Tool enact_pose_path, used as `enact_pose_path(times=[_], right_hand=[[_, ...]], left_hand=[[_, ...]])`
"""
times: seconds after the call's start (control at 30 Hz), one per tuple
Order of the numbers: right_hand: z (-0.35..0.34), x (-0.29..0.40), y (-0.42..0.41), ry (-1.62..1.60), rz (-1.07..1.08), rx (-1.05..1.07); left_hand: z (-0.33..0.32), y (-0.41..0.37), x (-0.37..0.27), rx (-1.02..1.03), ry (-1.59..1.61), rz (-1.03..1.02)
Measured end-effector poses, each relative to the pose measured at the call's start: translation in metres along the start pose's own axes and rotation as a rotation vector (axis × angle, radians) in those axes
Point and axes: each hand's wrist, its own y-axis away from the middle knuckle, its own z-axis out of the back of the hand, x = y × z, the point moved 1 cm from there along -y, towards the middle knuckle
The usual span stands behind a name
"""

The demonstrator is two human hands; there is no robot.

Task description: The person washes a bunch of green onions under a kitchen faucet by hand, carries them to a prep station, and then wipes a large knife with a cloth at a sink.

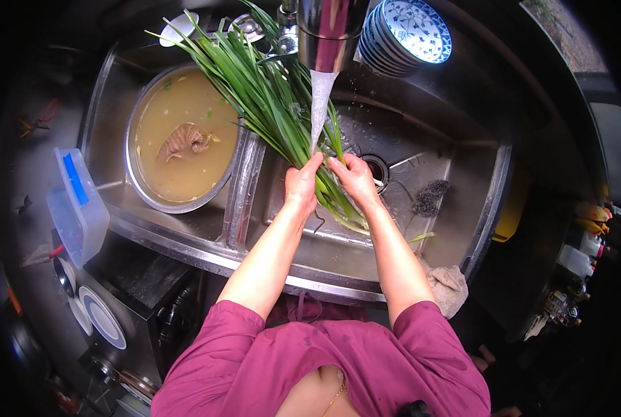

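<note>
Both hands grip a bundle of long green leaf stalks [269, 104], which look like green garlic or leeks, over the right basin of a steel double sink [446, 229]. My left hand [302, 182] closes round the stalks with its thumb on top. On the other side, my right hand [356, 177] pinches part of the same bundle. Water runs from a metal faucet [327, 41] onto the stalks just above my fingers. The leaf tips lean up and left across the divider; the pale lower ends point toward me, partly behind my right wrist.
A steel bowl [129, 138] of cloudy water holding a brown piece, perhaps meat, fills much of the left basin. Blue-and-white bowls [407, 31] stand stacked behind the sink. A dark scouring pad [430, 198] lies right of the drain [375, 169]. A cloth [447, 289] drapes over the front rim.
</note>
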Motion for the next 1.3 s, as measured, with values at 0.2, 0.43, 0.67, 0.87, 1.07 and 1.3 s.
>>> enact_pose_path(times=[0.2,0.43,0.67,0.87,1.07,1.3], right_hand=[[-0.011,0.001,0.001,-0.08,0.101,-0.011],[-0.003,-0.012,0.013,0.038,0.319,-0.115],[-0.004,-0.015,0.011,-0.244,0.038,-0.009],[-0.01,-0.011,0.007,-0.289,0.101,-0.01],[-0.02,-0.002,0.002,0.085,0.286,-0.132],[-0.02,-0.004,0.002,-0.066,0.208,-0.091]], left_hand=[[0.004,-0.001,-0.006,0.089,-0.001,-0.046],[-0.007,-0.002,-0.009,0.131,-0.058,-0.07],[-0.001,-0.006,-0.008,0.091,-0.023,-0.097],[0.001,-0.005,-0.01,0.157,-0.068,-0.057],[0.002,-0.009,-0.01,0.08,-0.03,-0.08],[0.004,-0.012,-0.007,0.041,-0.03,-0.06]])
